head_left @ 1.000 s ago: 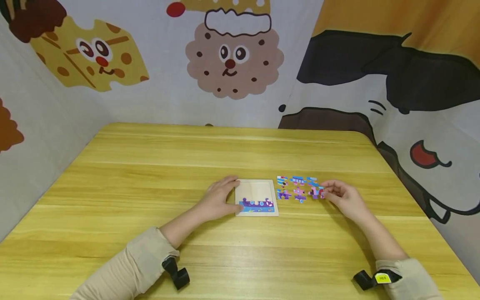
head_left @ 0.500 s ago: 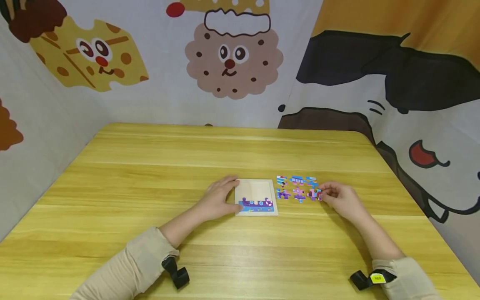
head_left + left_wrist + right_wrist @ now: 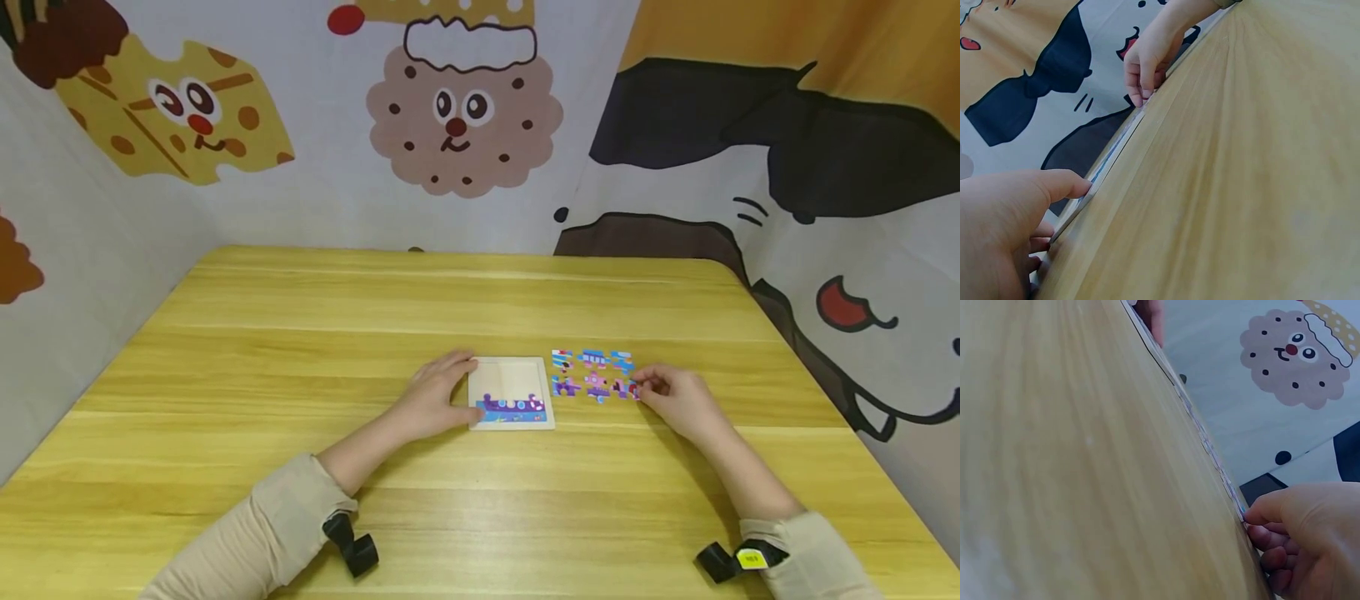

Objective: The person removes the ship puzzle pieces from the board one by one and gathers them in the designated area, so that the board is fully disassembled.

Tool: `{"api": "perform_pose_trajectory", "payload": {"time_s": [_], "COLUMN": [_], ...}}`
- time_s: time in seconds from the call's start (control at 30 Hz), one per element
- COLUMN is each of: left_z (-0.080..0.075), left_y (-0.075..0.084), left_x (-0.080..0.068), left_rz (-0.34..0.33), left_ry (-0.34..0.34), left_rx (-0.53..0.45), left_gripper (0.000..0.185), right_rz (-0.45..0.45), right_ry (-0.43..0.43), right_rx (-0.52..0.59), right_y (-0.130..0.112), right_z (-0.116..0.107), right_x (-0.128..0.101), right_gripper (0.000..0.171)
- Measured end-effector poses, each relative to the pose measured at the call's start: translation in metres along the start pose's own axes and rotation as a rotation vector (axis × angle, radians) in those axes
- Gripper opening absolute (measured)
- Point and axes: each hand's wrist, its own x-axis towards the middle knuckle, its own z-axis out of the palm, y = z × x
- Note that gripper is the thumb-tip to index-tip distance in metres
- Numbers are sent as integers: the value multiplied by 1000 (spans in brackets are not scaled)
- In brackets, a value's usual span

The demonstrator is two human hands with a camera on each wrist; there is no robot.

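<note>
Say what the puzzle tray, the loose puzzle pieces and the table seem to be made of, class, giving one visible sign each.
Puzzle tray: probably pale unpainted wood, matt, with a raised rim.
Loose puzzle pieces: thin and flat with glossy printed colour on top; wood or card, unclear.
Table: yellow wood grain with a smooth, faintly shiny finish; possibly laminate.

We're in a playful, child-friendly room, maybe a playroom: a yellow wooden table (image 3: 315, 350) sits boxed in by cartoon-printed fabric curtains (image 3: 465, 117) showing smiling biscuit and cheese faces.
</note>
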Motion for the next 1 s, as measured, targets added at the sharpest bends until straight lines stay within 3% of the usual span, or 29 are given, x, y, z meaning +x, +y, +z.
{"api": "perform_pose_trajectory", "payload": {"time_s": [0.63,1.0], "left_z": [2,1], "left_y": [-1,0], "left_x": [-1,-2], "left_rz": [1,4], "left_ry": [2,2], "left_rx": [5,-2], "left_gripper": [78,78], "right_rz": [-8,-140], "right_ry": [89,192], "right_rx": [5,18], "right_y": [-5,-33], "right_z": [1,19], "right_x": [-3,0], "right_gripper": [15,13]}}
